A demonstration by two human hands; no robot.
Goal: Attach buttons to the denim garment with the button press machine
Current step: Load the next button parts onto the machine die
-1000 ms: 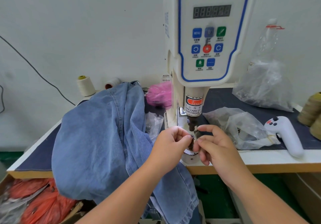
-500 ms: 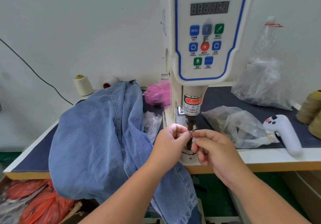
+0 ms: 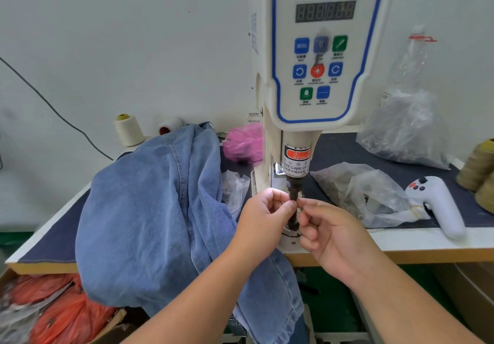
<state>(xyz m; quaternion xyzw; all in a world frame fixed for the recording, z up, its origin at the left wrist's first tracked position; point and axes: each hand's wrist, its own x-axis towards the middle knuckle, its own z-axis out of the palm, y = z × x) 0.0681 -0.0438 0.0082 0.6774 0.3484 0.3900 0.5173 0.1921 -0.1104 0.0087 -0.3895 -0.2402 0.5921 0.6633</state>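
The white button press machine (image 3: 320,76) stands at the table's middle, its dark punch (image 3: 292,192) above the lower die (image 3: 292,228). A blue denim garment (image 3: 149,210) lies heaped to the left and hangs over the front edge. My left hand (image 3: 263,211) and my right hand (image 3: 330,230) meet fingertip to fingertip at the punch tip. Each pinches thumb against forefinger on a small button piece that is almost hidden between them. The other fingers of both hands are curled.
Clear plastic bags of small parts lie right of the machine (image 3: 369,194) and at the back right (image 3: 406,130); a pink bag (image 3: 243,143) behind. A white handheld controller (image 3: 438,204), thread cones (image 3: 128,130) (image 3: 478,167), and orange bags (image 3: 61,314) under the table (image 3: 427,242).
Both hands have risen a little from near the lower die up to the punch tip, staying pinched together. The denim has not moved.
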